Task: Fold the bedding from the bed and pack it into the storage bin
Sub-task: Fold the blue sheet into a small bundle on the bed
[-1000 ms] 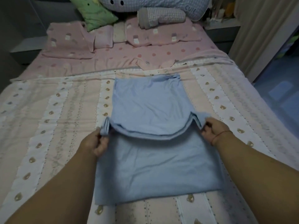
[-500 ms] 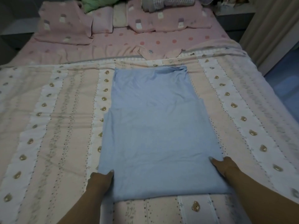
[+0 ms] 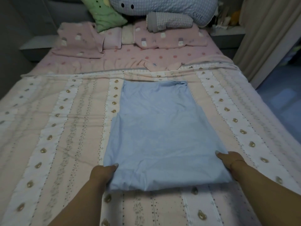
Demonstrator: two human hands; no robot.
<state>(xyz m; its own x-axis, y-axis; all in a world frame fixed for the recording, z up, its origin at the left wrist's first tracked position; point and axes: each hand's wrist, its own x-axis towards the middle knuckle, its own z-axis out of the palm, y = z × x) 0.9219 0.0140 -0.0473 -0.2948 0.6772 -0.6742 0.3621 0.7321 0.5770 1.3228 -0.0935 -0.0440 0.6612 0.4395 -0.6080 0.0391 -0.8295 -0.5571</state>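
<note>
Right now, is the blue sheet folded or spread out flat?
Folded: the blue sheet lies as a narrow layered rectangle on the quilt, its near part wider and thick-edged.

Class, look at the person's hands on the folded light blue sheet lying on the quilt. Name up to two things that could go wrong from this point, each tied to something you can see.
1. The left hand and right hand hold only the near corners of the folded light blue cotton sheet. Lifting from there, the stacked layers could slide apart.
2. The sheet's far half looks narrower than the near half, so another fold may come out uneven.
3. No storage bin is visible, so carrying the sheet may loosen it.
</note>
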